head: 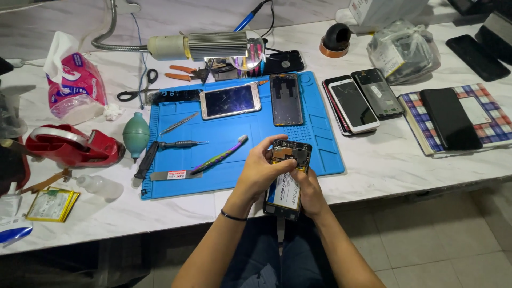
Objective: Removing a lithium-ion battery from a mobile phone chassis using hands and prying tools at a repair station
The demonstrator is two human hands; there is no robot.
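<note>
Two bare forearms rose from the bottom edge, where dark trousers and a tiled floor showed beneath. Both hands held an opened phone [288,178] with its back cover off, just past the near edge of a blue repair mat [320,144] and over the front lip of the white marble table [384,165]. The left hand [261,170], a dark band at its wrist, was curled around the phone's left side with fingertips on the upper edge. The right hand [309,194] cupped it from below and was mostly hidden behind it, so its fingers could not be made out. The phone showed a dark circuit area at the top and a pale battery label below; finer parts were too small to read.

Tweezers [220,155], a screwdriver [178,144] and a flat metal pry tool [168,175] lay on the mat's left half, well apart from the hands. Two more phones [230,101] rested at the mat's far edge. Bare mat lay just ahead of the hands. A red tape dispenser [74,146] sat far left, partly cut off.
</note>
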